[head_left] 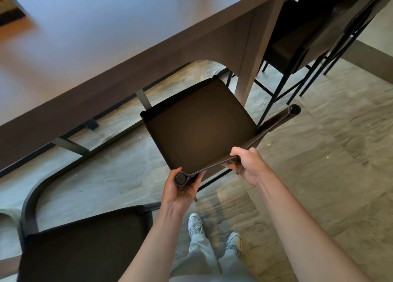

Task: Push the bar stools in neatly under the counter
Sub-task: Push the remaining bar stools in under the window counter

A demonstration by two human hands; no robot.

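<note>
Bar stool [200,124], centre of frame: seat partly out from under the tabletop [89,37], backrest gripped by left hand [182,188] and right hand [247,164], fingers clamped on its top edge. Step judged: pushing in; next move calls for a straight shove clear of the table leg [251,69] at its right.

Three bar stools [200,124], one counter [106,47], two hands [182,188].

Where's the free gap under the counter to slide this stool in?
Free: the arched opening between the footrail brackets and the counter leg, straight ahead of the held stool. Crowded: right of the leg, where other stools stand, and lower left, another stool.
</note>
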